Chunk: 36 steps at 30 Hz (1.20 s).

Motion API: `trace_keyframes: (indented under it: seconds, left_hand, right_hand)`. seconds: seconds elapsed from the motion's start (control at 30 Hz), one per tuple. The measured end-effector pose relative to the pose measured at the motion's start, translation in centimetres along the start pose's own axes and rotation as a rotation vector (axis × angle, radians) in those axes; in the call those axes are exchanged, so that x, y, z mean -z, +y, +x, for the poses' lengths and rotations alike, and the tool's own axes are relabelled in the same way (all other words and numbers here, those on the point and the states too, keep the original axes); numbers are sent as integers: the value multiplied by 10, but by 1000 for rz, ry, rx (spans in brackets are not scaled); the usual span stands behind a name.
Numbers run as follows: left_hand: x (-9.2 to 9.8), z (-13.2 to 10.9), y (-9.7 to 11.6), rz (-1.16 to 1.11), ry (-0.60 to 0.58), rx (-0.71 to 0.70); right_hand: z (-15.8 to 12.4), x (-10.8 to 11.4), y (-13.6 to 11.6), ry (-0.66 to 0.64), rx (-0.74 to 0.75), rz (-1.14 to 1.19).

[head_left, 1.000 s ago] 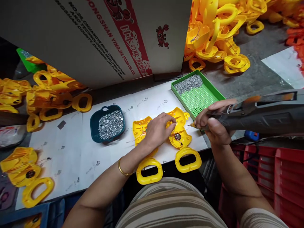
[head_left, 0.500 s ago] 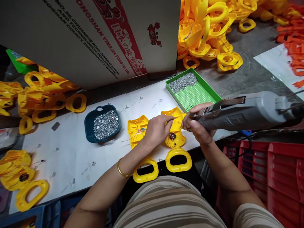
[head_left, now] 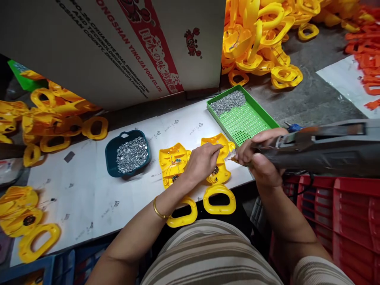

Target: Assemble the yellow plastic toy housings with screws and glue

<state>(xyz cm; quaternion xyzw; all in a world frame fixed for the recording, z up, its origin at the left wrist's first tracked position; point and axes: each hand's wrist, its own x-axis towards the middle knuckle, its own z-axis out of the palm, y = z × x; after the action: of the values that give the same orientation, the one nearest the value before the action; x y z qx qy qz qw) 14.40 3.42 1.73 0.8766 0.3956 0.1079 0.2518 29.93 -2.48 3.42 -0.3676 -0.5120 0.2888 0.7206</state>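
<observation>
My left hand point(head_left: 203, 162) presses down on the right one of two yellow plastic shells point(head_left: 216, 158) lying open side up at the near table edge, fingertips pinched near its upper edge. The left shell point(head_left: 172, 160) shows wires and a small part inside. My right hand point(head_left: 261, 156) grips a grey electric screwdriver point(head_left: 323, 148), its tip pointing left at the right shell's upper right corner, close to my left fingertips. A green perforated tray point(head_left: 246, 116) with small screws heaped at its far end lies just behind my right hand.
A dark teal bowl point(head_left: 111, 152) of small metal parts sits left of the shells. A large cardboard box point(head_left: 118, 43) stands at the back. Yellow shells are piled at left point(head_left: 53, 114), near left point(head_left: 26, 221) and back right point(head_left: 261, 39). Red crates point(head_left: 341, 213) stand at right.
My right hand and the screwdriver dipped onto the shell half a second ago, then drew back slightly right with the tip still at its corner. My left hand stays on the shell.
</observation>
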Motion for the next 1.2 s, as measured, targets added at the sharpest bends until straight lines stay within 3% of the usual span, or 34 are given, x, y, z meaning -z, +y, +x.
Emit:
trace_keyframes:
  seconds: [0.2,0.33,0.57,0.77,0.97,1.2]
  left_hand:
    - [-3,-4,0,143,-31,15]
    - [-2,-2,-3,153,-18,-21]
    - [-1,1,-10,182,70,-61]
    - [-2,0,-15,125,155,-145]
    - [0,3,-13,287,160,-206]
    - [1,4,-12,276,130,-120]
  right_hand:
    - [10,9,-28,121,22,82]
    - [11,18,-26,180,40,59]
    - [26,32,-22,151,105,-66]
    - [40,40,-7,366,103,-86]
    - [43,53,13,412,92,-251]
    - [46,53,26,409,116,-248]
